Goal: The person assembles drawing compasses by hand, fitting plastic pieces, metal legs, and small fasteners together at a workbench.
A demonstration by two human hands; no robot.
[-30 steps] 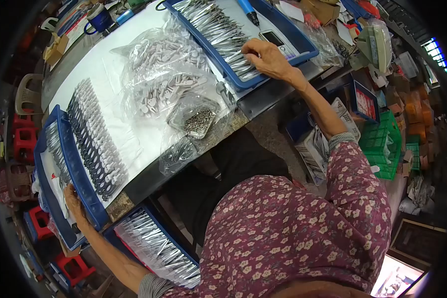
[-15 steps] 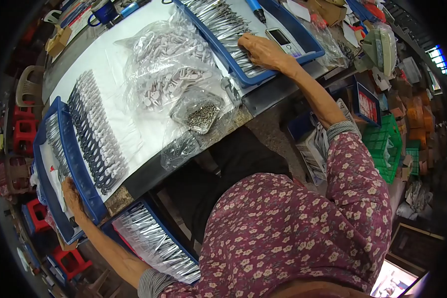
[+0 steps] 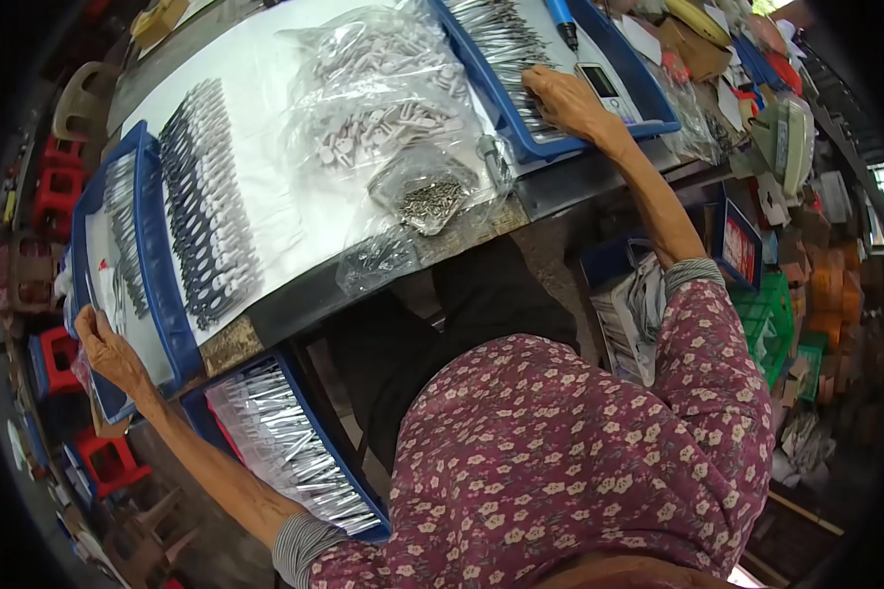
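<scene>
My left hand (image 3: pixel 113 351) is at the outer edge of the left blue tray (image 3: pixel 172 294), its fingers closed on the rim. Thin metal pieces (image 3: pixel 126 236) lie inside that tray. My right hand (image 3: pixel 568 101) rests over the metal pieces (image 3: pixel 506 44) in the right blue tray (image 3: pixel 535 149), fingers curled; whatever they hold is hidden. A phone-like device (image 3: pixel 601 83) and a blue pen-shaped tool (image 3: pixel 563 20) lie beside them. Between the trays are a row of white-and-dark parts (image 3: pixel 211 206), a clear bag of white parts (image 3: pixel 393 133) and a bag of small screws (image 3: pixel 432 203).
A lower blue tray of wrapped metal pieces (image 3: pixel 290 442) sits below the table's front edge (image 3: pixel 295 309). Red stools (image 3: pixel 108 461) stand at the left. Green crates (image 3: pixel 764 319) and a box of papers (image 3: pixel 624 314) are at the right.
My left hand has moved from inside the left tray to its outer rim. My right hand stays over the metal pieces. The camera view has shifted, so the table appears higher and further right.
</scene>
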